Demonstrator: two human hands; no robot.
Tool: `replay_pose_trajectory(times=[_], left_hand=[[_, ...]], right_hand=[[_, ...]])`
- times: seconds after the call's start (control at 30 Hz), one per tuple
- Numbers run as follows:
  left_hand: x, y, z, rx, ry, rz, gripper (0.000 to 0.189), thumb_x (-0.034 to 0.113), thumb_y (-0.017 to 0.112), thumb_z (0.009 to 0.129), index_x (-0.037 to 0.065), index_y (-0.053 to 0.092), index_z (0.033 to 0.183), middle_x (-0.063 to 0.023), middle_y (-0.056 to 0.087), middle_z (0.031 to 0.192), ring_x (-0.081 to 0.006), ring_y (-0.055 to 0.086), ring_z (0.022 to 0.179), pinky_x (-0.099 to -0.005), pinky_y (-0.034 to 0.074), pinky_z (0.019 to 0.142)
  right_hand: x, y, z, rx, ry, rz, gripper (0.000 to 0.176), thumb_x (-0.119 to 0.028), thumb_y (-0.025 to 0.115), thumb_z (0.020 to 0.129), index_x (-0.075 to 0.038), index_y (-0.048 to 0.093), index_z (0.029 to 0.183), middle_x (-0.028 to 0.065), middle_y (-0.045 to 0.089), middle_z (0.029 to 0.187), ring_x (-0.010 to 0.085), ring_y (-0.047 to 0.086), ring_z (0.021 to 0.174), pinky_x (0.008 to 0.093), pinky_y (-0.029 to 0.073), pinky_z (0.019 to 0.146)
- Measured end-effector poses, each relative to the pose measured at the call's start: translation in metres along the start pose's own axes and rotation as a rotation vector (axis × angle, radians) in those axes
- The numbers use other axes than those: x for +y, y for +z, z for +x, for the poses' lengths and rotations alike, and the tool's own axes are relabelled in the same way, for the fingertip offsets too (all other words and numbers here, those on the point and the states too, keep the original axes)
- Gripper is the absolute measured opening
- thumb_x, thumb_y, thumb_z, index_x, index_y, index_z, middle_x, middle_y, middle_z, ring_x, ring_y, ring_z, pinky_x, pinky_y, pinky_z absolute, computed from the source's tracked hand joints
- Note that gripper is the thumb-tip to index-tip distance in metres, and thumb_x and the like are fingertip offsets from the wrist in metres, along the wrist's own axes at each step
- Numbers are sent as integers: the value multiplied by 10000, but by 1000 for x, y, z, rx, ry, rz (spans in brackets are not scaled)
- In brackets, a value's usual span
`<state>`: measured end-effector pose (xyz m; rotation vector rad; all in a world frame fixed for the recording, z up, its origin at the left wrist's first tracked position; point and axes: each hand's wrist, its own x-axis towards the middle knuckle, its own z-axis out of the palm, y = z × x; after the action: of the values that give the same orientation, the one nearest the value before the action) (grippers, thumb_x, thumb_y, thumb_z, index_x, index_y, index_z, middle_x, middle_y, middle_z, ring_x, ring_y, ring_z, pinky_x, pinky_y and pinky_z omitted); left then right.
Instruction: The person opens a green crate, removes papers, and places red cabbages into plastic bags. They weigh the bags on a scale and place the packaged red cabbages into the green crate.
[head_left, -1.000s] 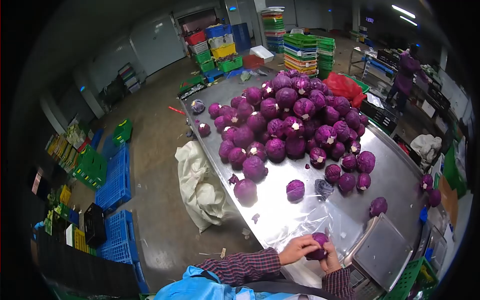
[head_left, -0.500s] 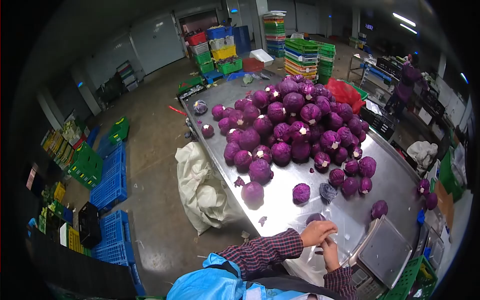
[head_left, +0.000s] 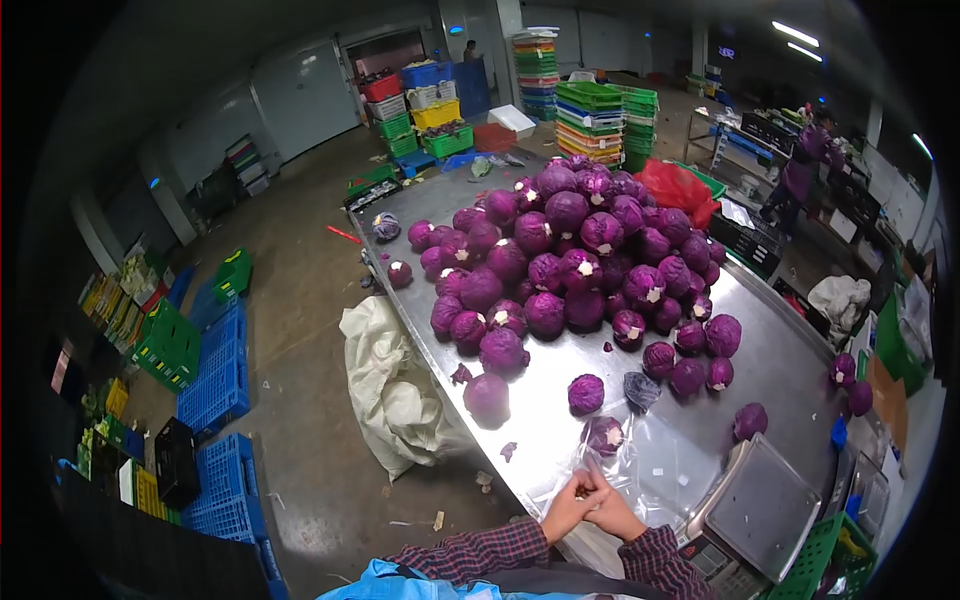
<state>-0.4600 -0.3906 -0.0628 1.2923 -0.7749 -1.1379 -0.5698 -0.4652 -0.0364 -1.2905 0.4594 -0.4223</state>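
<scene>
A red cabbage (head_left: pixel 603 436) lies at the table's near edge, in or under a clear plastic bag (head_left: pixel 655 465); the film's glare hides which. Just below it my two hands meet. My left hand (head_left: pixel 568 508) is closed, its fingers pinched on the bag's gathered film. My right hand (head_left: pixel 614 510) presses against it, fingers closed on the same film, one fingertip pointing up toward the cabbage. Between the fingers the film itself is mostly hidden. Another red cabbage (head_left: pixel 586 394) and a loose dark leaf (head_left: pixel 641 390) lie just beyond.
A heap of red cabbages (head_left: pixel 560 250) covers the far part of the metal table (head_left: pixel 460 385). A scale (head_left: pixel 765 500) stands at my right, beside a green crate (head_left: pixel 820 550). A white sack (head_left: pixel 390 390) hangs at the left edge. Another person (head_left: pixel 808 165) stands far right.
My hands have shifted left and come lower, now pressed together. The bagged-looking cabbage shows more fully beyond them. The view has moved slightly.
</scene>
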Motion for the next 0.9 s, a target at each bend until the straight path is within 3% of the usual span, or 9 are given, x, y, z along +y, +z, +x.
replay_pose_trajectory(times=[0.07,0.1,0.23,0.37,0.5,0.63,0.73,0.8,0.9], left_hand=[[16,-7,7,-8,-144,56,320,283,629,923,-7,581,1050,-38,592,957,-119,530,919,-269,447,800],[16,-11,12,-13,-139,37,311,290,591,944,-4,598,1045,-34,597,953,-118,531,909,-270,443,810],[20,-14,8,108,-44,33,287,281,521,979,15,627,1006,-45,625,961,-110,547,876,-259,445,790],[39,10,10,78,-166,46,407,272,659,907,46,423,1150,-55,471,1105,-137,473,951,-295,425,841],[40,-2,23,87,-223,-244,217,141,582,950,52,465,1109,-51,580,918,-122,570,777,-266,486,734],[51,-15,14,99,-204,-169,102,95,536,964,64,490,1049,-21,547,858,-89,535,730,-253,499,694],[63,-19,12,131,-118,15,96,108,511,972,61,488,1052,2,493,810,-76,493,689,-235,472,632],[69,-19,13,167,-70,133,100,116,494,975,57,489,1056,19,464,772,-70,473,668,-227,452,594],[64,-18,20,194,-23,260,182,110,485,985,52,453,1155,10,471,820,-39,408,637,-184,350,536]], right_hand=[[7,2,0,55,-93,-432,1039,-46,734,735,-100,61,1524,175,454,1349,252,524,1170,361,432,980],[-16,5,-2,61,151,-348,1079,-59,754,717,-79,35,1521,182,437,1372,267,475,1242,370,384,1029],[0,-4,0,94,-174,-63,1119,-44,716,746,-109,-98,1511,206,272,1495,320,292,1389,403,306,1106],[-19,-12,-7,-10,-139,-501,1077,-238,720,737,-47,-8,1507,256,344,1431,376,458,1250,382,386,1026],[-30,-15,-12,60,-95,-158,1004,-205,691,760,-55,45,1513,219,354,1438,344,474,1242,368,387,1021],[-105,-95,-13,-395,77,-152,574,-199,668,849,3,473,1350,154,565,1285,229,567,1135,347,478,937],[-146,-204,0,377,62,-152,378,-181,666,851,-12,587,1180,95,665,1071,183,623,1034,275,498,870],[-109,-294,24,850,-15,-682,640,-203,721,752,-17,490,1318,208,582,1193,267,592,1072,343,484,915],[-64,-374,62,995,174,-1013,744,-270,766,679,1,487,1314,243,558,1222,337,558,1135,398,457,968]])
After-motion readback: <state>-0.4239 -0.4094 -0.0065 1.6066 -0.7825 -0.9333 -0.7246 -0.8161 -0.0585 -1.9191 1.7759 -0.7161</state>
